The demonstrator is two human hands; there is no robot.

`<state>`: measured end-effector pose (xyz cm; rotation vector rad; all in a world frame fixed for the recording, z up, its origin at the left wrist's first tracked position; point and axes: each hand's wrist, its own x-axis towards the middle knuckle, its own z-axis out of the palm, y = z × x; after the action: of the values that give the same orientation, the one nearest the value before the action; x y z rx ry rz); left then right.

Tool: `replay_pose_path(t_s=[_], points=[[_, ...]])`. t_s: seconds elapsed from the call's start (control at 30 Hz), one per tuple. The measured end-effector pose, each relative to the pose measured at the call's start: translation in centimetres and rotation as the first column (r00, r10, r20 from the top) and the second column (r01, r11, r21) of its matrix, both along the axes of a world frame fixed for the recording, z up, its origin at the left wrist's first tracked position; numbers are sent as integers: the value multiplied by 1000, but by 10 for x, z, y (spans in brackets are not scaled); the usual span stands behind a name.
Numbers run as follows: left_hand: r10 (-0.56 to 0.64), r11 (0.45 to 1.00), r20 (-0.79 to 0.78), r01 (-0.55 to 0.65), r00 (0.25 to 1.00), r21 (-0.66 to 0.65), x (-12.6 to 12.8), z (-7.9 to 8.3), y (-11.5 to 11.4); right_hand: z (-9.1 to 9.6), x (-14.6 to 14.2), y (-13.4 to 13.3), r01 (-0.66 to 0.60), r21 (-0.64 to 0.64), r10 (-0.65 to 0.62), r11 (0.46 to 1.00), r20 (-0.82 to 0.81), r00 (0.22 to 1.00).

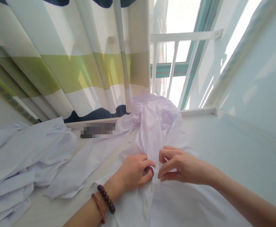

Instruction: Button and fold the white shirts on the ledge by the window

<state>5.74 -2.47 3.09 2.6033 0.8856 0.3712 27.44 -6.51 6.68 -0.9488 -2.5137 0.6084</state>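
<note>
A white long-sleeved shirt (pixel 149 132) lies spread and crumpled in front of me, one sleeve (pixel 81 167) stretched out to the left. My left hand (pixel 138 170), with a dark beaded bracelet and a reddish band on its wrist, pinches the cloth near the shirt's front edge. Close beside it on the right, my right hand (pixel 173 164) has its thumb and fingers closed on the same strip of cloth. Whatever small part lies between the fingertips is hidden. The shirt's upper end bunches up against the curtain and the white railing.
More white cloth (pixel 31 154) is heaped at the left. A blurred-out dark object (pixel 97 130) lies by the raised board edge. Behind hangs a striped curtain (pixel 92 69); a white railing (pixel 173 37) stands before the bright window. A pale wall (pixel 258 78) rises on the right.
</note>
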Motion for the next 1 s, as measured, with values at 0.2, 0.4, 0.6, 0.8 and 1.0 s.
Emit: replay_pose_path(t_s=[0.2, 0.4, 0.6, 0.8, 1.0], points=[[-92, 924, 70, 59, 993, 377, -11, 1, 5, -14, -4, 6, -128, 129, 135, 983, -44, 990], [-297, 939, 208, 246, 932, 239, -13, 4, 5, -27, 6, 14, -111, -285, 81, 952, -117, 990], [-350, 935, 155, 336, 924, 111, -6, 12, 4, -9, 21, 13, -117, -369, 125, 922, -2, 992], [-193, 981, -84, 192, 978, -19, -7, 18, 5, 1, 19, 7, -117, -205, 124, 972, 22, 992], [-113, 897, 4, 104, 994, -430, -11, 22, 9, -14, 2, 8, -230, -239, 202, 943, -136, 970]])
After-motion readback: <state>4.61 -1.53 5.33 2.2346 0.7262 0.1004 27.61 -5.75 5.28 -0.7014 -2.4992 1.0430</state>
